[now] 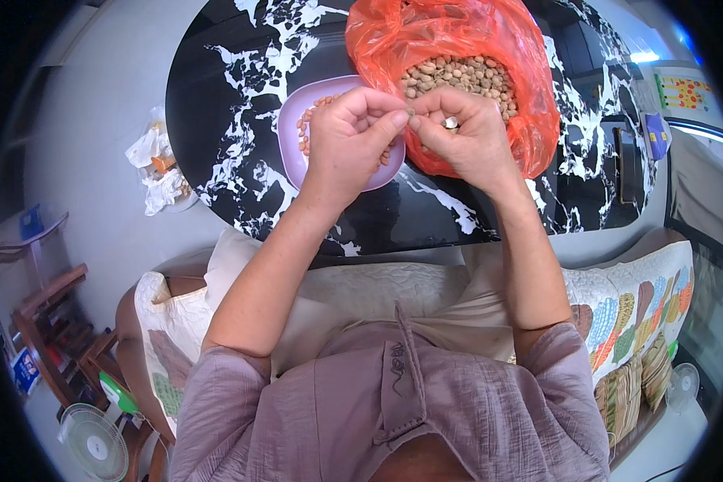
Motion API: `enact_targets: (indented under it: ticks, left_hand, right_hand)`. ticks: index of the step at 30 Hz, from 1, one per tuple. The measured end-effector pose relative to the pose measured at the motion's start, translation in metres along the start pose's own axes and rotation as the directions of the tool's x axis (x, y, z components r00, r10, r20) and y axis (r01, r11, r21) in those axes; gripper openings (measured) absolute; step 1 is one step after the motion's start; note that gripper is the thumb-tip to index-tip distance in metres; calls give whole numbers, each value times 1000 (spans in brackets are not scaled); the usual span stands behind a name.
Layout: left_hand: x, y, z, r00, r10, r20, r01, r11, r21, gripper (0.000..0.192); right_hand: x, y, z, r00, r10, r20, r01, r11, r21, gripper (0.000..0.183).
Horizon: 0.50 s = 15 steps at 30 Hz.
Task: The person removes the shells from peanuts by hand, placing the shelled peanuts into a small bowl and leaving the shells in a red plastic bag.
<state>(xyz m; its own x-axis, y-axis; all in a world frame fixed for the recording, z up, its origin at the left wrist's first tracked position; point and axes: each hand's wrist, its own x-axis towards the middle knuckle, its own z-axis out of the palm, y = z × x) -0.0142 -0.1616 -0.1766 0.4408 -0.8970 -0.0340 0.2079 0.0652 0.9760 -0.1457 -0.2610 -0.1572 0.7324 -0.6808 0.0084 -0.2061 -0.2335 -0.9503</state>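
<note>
My left hand point(350, 135) and my right hand point(467, 135) meet fingertip to fingertip above the gap between a bowl and a bag. Between their thumbs and forefingers they pinch a small greenish-brown peanut point(411, 112), mostly hidden. A pale piece of split shell point(451, 123) shows within the curled fingers of my right hand. Beneath my left hand is a lilac plastic bowl point(290, 135) holding shelled, reddish-brown peanuts point(304, 146); the hand covers much of it. Behind my right hand, an orange-red plastic bag point(376, 42) gapes around many unshelled peanuts point(464, 75).
The black-and-white marble-patterned table point(217, 138) has a rounded edge. Left of it stands a bin with white plastic and scraps point(159, 169). A dark flat object point(628, 165) lies at the table's right. A quilt-covered sofa point(632, 301) is behind me, an electric fan point(96, 443) lower left.
</note>
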Motion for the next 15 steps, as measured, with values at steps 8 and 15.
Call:
enact_targets:
  ticks: [8, 15]
  left_hand:
    - [-1, 3, -2, 997, -60, 51, 59, 998, 4, 11]
    - [-3, -5, 4, 998, 67, -15, -65, 993, 100, 5]
  right_hand:
    - [0, 1, -1, 1000, -8, -4, 8, 1000, -1, 12]
    - [1, 5, 3, 996, -76, -39, 75, 997, -5, 9]
